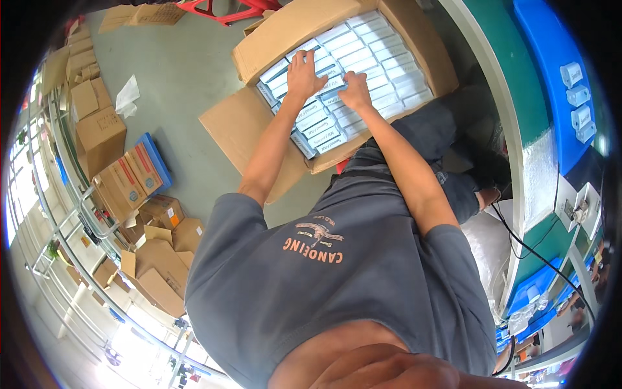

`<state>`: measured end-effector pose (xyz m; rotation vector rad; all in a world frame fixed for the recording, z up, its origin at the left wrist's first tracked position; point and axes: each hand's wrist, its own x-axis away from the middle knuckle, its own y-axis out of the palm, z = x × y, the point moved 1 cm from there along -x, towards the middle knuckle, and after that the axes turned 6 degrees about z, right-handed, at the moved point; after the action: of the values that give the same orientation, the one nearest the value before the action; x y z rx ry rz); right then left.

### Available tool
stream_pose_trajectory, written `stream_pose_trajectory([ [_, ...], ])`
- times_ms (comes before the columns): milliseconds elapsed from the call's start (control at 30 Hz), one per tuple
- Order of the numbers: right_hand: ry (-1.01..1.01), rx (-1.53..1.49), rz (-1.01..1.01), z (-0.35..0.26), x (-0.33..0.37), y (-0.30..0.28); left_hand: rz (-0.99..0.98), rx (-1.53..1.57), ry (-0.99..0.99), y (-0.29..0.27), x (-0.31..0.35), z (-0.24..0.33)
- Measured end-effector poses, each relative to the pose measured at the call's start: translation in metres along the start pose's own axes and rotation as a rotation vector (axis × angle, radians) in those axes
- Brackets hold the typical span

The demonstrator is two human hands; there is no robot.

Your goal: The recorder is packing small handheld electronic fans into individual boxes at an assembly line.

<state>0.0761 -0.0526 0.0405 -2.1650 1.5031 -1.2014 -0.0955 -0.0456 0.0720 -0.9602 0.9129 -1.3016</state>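
Observation:
A large open cardboard carton (295,27) stands in front of me, packed with rows of small white and light-blue boxes (389,65). Inside it, my left hand (303,76) rests on top of the left rows, its fingers stretched forward and the thumb apart. My right hand (355,92) is just to the right, over the middle rows. Its fingers are slightly bent, with the thumb apart and the fingertips touching the box tops. No box is lifted in either hand.
The carton's near-left flap (236,126) is folded outward. A green-topped workbench (495,45) curves along the right, holding a blue tray (564,84) with several small packs. More brown cartons (100,133) stand on the left, and a red stool (227,14) is at the back.

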Motion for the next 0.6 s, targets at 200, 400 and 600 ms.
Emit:
stream_pose_trajectory([
  [200,-0.094,-0.028,0.062,0.011,0.000,0.000,-0.085,-0.040,0.012,-0.001,-0.005,0.000],
  [400,-0.141,0.190,-0.047,-0.009,0.024,-0.021,-0.148,-0.046,0.034,0.001,-0.003,-0.004],
  [600,-0.503,0.553,-0.121,-0.010,0.040,-0.019,-0.215,-0.132,0.084,0.009,-0.002,0.000],
])
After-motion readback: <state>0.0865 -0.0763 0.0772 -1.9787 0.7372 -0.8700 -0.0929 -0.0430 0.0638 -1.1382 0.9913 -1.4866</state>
